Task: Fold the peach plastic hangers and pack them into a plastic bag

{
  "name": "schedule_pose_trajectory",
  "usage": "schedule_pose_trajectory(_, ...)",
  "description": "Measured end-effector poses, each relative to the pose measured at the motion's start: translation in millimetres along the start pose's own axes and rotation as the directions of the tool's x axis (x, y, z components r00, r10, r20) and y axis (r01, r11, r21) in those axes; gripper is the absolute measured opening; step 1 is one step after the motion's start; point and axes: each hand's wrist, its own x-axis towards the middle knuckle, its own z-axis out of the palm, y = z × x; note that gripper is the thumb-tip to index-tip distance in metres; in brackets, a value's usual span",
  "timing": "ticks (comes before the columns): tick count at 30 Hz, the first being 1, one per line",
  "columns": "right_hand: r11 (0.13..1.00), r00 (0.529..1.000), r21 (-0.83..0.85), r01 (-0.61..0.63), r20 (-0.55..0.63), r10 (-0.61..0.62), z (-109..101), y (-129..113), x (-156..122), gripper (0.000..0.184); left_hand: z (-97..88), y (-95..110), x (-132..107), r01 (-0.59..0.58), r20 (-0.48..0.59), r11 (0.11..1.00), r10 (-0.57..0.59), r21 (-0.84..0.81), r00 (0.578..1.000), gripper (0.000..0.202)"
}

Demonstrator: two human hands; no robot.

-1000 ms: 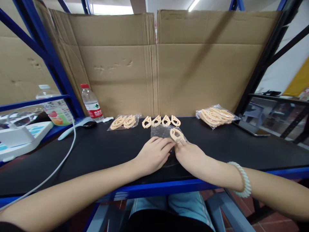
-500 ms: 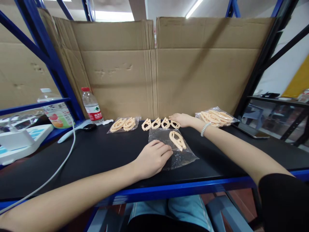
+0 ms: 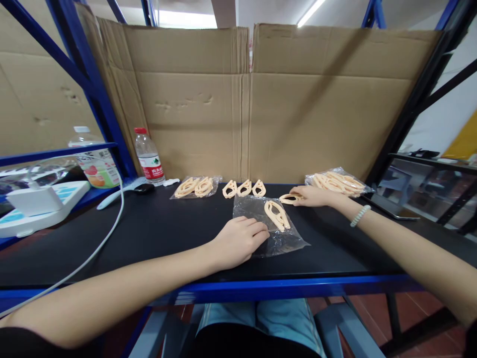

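My right hand pinches the end of a beige folded plastic hanger, low over the black tabletop behind the bag. To its left, three similar folded hangers stand in a short row near the cardboard. My left hand rests with curled fingers on the left edge of a clear plastic bag, gripping or pressing it; its fingertips are partly hidden. A folded hanger pair lies in or on that bag; which, I cannot tell.
Filled bags of hangers lie left and right along the back. A red-capped water bottle, a white cable and a power strip are at left. Cardboard walls the back. A flat dark device lies at right.
My right hand has moved right and slightly nearer, taking the rightmost hanger away from the row. My left hand stays at the bag. The view has shifted a little.
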Motion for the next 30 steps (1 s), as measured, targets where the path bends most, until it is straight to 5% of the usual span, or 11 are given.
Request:
schedule_pose_trajectory(10, 0.999, 0.977, 0.033, -0.009, -0.212, 0.016, 23.4, -60.5, -122.7, 0.051, -30.0, 22.1, -14.0, 0.107, 0.103, 0.994, -0.110, 0.032, 0.989, 0.035)
schedule_pose_trajectory(17, 0.998, 0.930, -0.043, 0.055, -0.362, -0.067, 46.1, -102.8, -180.5, 0.057, -22.4, 43.7, -35.6, 0.317, 0.006, 0.948, -0.317, -0.036, 0.949, 0.032)
schedule_pose_trajectory(25, 0.959, 0.762, -0.179, 0.221, -0.582, -0.284, 70.2, -115.6, -196.4, 0.055, -11.8, 43.8, -36.7, 0.434, -0.102, 0.892, -0.447, -0.128, 0.889, 0.032)
schedule_pose_trajectory(28, 0.967, 0.718, -0.159, 0.197, -0.648, -0.253, 60.8, -122.4, -201.5, 0.055, -10.9, 45.5, -37.4, 0.410, -0.112, 0.903, -0.425, -0.131, 0.898, 0.032)
schedule_pose_trajectory(30, 0.980, 0.642, -0.126, 0.154, -0.742, -0.196, 50.0, -130.8, -203.0, 0.053, -10.6, 46.4, -38.0, 0.415, -0.111, 0.900, -0.430, -0.136, 0.896, 0.032)
